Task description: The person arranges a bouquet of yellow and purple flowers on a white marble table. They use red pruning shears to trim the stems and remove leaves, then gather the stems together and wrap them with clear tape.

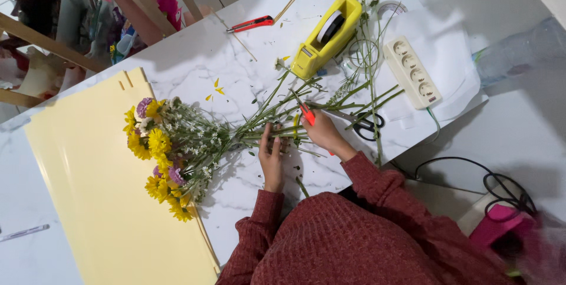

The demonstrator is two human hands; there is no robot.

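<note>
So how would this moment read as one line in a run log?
left hand: pressing flower stems | right hand: holding red cutter at stems | bouquet: lying on marble table | nearby: yellow tape dispenser

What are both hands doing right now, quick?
Left hand: pressing flat on the flower stems, not gripping.
Right hand: closed on a red cutter at the stems.

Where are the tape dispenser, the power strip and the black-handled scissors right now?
Tape dispenser (326, 37), head view, on its yellow body beside the tape roll.
Power strip (411, 72), head view, on the white casing between sockets.
Scissors (370, 125), head view, on the black handle loops under the stems.
</note>
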